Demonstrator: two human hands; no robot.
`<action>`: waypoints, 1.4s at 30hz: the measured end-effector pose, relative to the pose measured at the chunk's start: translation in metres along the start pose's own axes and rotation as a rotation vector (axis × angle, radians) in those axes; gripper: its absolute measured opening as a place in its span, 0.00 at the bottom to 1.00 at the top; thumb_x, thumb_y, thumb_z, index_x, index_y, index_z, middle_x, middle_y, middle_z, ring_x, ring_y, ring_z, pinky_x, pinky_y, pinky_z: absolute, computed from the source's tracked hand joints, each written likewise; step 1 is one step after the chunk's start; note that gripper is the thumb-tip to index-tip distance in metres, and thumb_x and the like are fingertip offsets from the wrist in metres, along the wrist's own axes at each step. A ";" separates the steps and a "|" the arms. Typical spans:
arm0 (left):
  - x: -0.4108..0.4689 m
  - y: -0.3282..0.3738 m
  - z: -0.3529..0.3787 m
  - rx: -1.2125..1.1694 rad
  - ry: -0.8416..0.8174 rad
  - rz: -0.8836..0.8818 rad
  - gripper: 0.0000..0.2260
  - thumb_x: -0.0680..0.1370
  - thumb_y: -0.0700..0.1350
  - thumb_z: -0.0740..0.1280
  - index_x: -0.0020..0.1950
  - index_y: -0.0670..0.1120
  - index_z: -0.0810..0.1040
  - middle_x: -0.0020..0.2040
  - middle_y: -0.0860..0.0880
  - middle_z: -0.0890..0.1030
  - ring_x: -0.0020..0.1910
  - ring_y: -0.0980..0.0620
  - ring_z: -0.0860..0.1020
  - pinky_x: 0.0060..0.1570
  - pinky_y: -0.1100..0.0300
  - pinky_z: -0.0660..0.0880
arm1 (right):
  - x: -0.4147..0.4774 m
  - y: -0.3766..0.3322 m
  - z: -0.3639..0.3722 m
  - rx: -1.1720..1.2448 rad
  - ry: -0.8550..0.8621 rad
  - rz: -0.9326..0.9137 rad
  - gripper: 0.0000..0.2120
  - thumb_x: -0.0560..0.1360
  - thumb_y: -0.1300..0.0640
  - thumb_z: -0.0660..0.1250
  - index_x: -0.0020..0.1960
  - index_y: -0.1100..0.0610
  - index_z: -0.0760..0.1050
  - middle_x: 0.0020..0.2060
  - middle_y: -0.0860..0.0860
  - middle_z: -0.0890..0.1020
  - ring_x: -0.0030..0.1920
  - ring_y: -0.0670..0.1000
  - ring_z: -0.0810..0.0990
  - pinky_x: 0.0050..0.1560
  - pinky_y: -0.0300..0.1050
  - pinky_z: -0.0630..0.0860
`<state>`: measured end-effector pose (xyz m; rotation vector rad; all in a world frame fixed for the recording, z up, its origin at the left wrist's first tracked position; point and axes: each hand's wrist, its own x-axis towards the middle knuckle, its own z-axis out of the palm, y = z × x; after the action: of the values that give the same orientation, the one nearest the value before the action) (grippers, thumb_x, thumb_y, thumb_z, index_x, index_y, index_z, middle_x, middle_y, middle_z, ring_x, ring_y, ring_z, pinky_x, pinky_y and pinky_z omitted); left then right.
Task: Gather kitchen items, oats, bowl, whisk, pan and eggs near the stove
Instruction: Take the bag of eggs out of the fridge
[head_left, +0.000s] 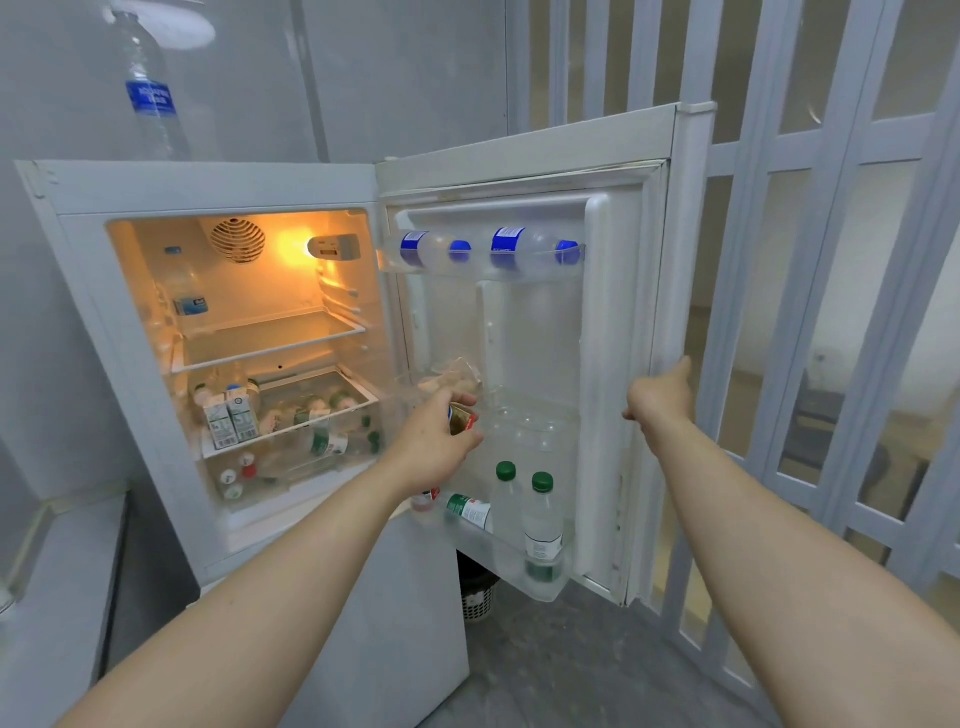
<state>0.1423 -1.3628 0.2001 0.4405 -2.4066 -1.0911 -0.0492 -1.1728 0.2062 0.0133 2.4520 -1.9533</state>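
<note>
A small white fridge (78, 270) stands open, its door (623, 291) swung out to the right. On the door's middle shelf sits a clear plastic egg pack (452, 376) with pale eggs inside and a red-gold label. My left hand (436, 441) reaches into that shelf, its fingers curled round the near end of the pack. My right hand (662, 395) grips the door's outer edge, thumb on the inner side. No oats, bowl, whisk, pan or stove are in view.
Blue-capped bottles (511, 247) lie in the door's top rack and green-capped bottles (540, 519) stand in the bottom one. Small cartons (231, 418) and bottles fill the fridge shelves. A large water bottle (150, 98) stands on top. A folding partition (810, 260) is at the right.
</note>
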 end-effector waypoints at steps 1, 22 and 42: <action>-0.001 -0.001 -0.001 0.001 0.001 -0.003 0.15 0.77 0.43 0.71 0.62 0.51 0.73 0.57 0.53 0.79 0.50 0.52 0.81 0.52 0.51 0.81 | 0.003 0.004 0.000 -0.038 0.001 -0.005 0.37 0.75 0.63 0.56 0.80 0.50 0.45 0.75 0.51 0.63 0.60 0.63 0.78 0.51 0.56 0.79; -0.055 0.017 0.007 -0.143 0.107 0.068 0.19 0.73 0.36 0.67 0.60 0.53 0.78 0.48 0.56 0.83 0.34 0.54 0.82 0.32 0.67 0.75 | -0.119 0.039 0.016 0.027 -0.368 -0.152 0.21 0.66 0.73 0.55 0.41 0.57 0.83 0.37 0.53 0.84 0.30 0.53 0.73 0.26 0.41 0.67; -0.130 -0.119 -0.160 -0.097 0.459 -0.236 0.28 0.72 0.36 0.68 0.71 0.51 0.74 0.54 0.44 0.83 0.42 0.49 0.82 0.39 0.59 0.80 | -0.251 -0.001 0.206 -0.086 -0.893 -0.296 0.31 0.71 0.72 0.54 0.71 0.54 0.74 0.45 0.55 0.82 0.28 0.51 0.76 0.32 0.43 0.80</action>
<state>0.3479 -1.4777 0.1668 0.8557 -1.9264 -1.0601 0.2021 -1.3746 0.1635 -1.0229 1.9634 -1.4279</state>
